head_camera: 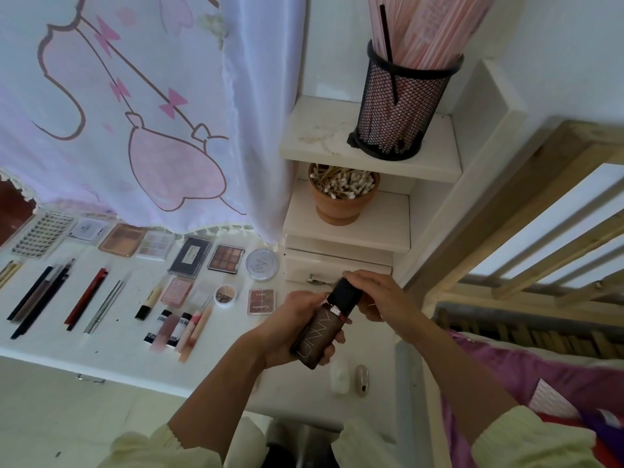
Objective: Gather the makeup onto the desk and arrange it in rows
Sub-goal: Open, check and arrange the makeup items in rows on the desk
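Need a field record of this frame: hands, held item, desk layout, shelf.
left hand: grips the body of the brown bottle
right hand: fingers curled round the bottle's black cap
desk: white, makeup laid in rows
back row: palettes and compacts, including eyeshadow palette and round compact
front rows: pencils, tubes
shelf: mesh cup on the upper level, terracotta pot of cotton swabs below it
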The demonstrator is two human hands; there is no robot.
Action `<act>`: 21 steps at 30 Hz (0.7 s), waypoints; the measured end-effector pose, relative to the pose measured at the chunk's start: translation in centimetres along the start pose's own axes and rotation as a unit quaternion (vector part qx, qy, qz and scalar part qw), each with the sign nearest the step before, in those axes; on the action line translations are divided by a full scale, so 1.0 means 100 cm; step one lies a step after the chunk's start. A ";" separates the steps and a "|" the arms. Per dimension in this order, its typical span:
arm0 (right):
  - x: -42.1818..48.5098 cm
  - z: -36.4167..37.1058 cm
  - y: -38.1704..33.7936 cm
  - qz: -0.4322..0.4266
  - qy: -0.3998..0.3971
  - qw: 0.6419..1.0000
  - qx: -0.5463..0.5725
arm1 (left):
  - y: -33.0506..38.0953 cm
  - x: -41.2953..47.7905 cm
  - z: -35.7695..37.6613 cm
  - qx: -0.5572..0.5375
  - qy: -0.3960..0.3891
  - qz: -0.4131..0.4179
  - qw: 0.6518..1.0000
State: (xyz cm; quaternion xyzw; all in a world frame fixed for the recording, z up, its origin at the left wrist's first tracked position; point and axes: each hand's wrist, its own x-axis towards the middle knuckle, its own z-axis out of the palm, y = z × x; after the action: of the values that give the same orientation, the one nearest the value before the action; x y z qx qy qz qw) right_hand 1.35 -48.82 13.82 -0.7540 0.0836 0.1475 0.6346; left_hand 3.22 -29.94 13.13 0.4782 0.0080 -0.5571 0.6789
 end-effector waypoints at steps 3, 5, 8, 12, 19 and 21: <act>-0.001 -0.001 0.003 -0.002 0.003 1.000 -0.017 | -0.003 -0.001 0.002 -0.002 0.000 -0.006 1.000; 0.000 -0.002 0.005 -0.005 0.012 0.999 -0.030 | -0.006 0.000 0.003 -0.002 0.011 -0.001 1.000; 0.001 -0.001 0.006 -0.009 0.040 0.997 -0.061 | -0.009 0.003 0.004 0.012 0.030 0.013 0.999; 0.003 0.000 0.008 -0.006 0.074 0.994 -0.079 | -0.009 0.004 0.004 0.063 0.040 0.031 0.997; 0.002 -0.025 0.002 -0.011 0.089 0.994 -0.069 | -0.012 -0.002 -0.007 0.099 0.046 0.042 0.993; 0.002 -0.024 0.002 -0.006 0.072 0.993 -0.098 | -0.013 0.001 -0.007 0.115 0.047 0.056 0.991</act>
State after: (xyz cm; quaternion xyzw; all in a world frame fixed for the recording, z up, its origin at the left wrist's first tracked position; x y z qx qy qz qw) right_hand 1.75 -51.22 13.91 -0.8218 0.1094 0.0963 0.5508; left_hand 2.66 -29.46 11.85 0.5786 -0.0514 -0.4923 0.6482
